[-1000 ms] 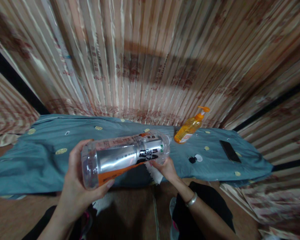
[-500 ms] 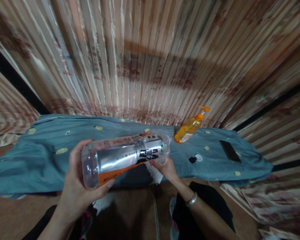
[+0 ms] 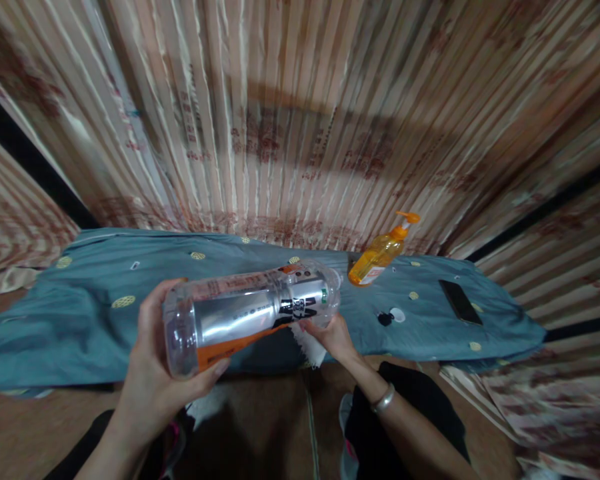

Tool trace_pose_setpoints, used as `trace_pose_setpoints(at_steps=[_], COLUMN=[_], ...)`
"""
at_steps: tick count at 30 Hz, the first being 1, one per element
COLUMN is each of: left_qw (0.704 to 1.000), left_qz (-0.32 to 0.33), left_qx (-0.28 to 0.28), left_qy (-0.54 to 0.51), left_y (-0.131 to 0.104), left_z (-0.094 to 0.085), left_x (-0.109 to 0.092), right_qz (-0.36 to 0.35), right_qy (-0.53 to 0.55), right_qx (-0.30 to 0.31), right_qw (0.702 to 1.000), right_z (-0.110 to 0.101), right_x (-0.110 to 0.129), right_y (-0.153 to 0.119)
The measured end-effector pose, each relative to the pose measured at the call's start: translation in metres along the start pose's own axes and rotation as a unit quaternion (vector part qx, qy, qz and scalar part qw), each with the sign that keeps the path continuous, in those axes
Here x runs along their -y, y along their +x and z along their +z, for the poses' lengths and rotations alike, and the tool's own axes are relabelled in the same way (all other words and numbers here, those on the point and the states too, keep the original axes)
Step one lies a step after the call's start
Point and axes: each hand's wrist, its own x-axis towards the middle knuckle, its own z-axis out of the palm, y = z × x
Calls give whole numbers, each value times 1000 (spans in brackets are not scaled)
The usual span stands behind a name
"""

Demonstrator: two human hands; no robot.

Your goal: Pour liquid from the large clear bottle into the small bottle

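The left hand (image 3: 167, 353) clasps the base of the clear bottle (image 3: 240, 313) at nine o'clock; the right hand (image 3: 333, 337) grips its neck end at three, white cloth (image 3: 311, 348) beneath. Toward two o'clock, the pump bottle (image 3: 377, 260) holds amber liquid.

Pleated, red-patterned curtains (image 3: 300, 133) above brown floor (image 3: 265, 427).
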Motion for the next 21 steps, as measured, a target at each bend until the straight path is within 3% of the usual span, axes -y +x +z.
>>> trace_pose_setpoints(at_steps=[21], left_qw=[1000], left_qz=[-2], left_qx=[4], left_qy=[6], left_y=[0], left_z=[-1], left_x=[0], right_qz=[-4], right_qy=[-4], right_qx=[-8], right_qw=[1000], right_z=[-1], right_x=[2], right_y=[0])
